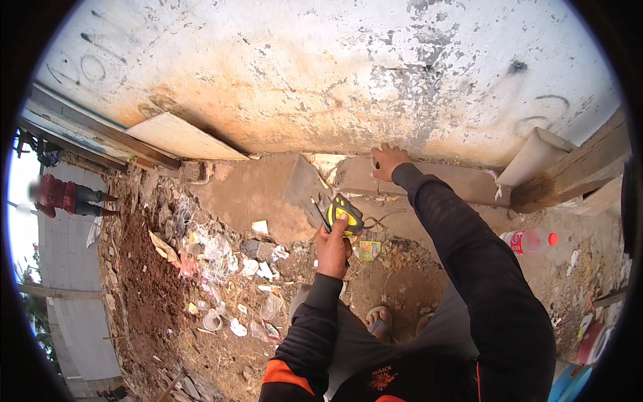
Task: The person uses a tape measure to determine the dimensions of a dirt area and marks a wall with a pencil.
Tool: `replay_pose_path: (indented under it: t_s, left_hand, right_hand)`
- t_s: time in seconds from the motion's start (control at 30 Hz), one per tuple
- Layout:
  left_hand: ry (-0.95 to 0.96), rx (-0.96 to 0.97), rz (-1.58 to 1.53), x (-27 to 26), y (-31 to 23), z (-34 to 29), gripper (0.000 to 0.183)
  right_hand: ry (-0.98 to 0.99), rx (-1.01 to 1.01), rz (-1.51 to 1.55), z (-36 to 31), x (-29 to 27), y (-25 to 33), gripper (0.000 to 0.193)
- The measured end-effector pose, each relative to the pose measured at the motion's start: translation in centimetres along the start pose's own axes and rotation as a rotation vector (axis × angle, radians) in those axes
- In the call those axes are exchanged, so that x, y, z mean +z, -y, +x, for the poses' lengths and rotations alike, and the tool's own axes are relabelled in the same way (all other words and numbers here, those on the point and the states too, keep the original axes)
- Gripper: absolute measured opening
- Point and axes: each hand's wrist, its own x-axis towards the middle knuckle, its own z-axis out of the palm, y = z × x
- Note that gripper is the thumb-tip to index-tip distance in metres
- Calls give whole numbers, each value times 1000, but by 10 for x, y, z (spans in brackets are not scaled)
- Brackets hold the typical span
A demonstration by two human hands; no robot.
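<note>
gripping the yellow tape measure [352, 208] in our left hand [332, 251], near the ledge [462, 183], we should hold it steady; our right hand [390, 162] rests on the ledge, its grip we cannot tell.

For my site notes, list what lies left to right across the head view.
Person in a red top, pale board, yellow-and-black tape measure, right hand, red-capped plastic bottle.

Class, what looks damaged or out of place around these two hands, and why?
The wall beyond the right hand looks damaged: peeling and stained. Litter lies strewn across the ground left of the left hand.
</note>
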Motion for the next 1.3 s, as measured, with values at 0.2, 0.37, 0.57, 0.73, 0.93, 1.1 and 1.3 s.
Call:
replay_pose_path:
  t_s: [0.2,0.37,0.57,0.73,0.93,1.1,1.3]
  left_hand:
    - [150,-114,-88,11,10,11,24]
    - [424,-199,133,17,23,4,28]
    - [700,-106,435,32,61,-16,19]
    - [638,-200,475,49,62,-39,18]
    - [656,-256,643,34,69,-65,32]
    - [300,-155,320,-13,2,-101,36]
    - [-143,0,-100,-113,-4,-122,37]
  right_hand:
    - [-445,-107,287,-34,-6,-14,54]
    - [51,-167,851,-151,-42,12,44]
    - [-32,-98,1133,-232,-4,14,36]
    - [-276,-21,995,-248,-8,11,30]
    - [-633,-44,1404,-237,-57,-9,24]
    - [-922,330,920,-227,-50,-125,21]
    - [-833,525,702,-174,16,-215,16]
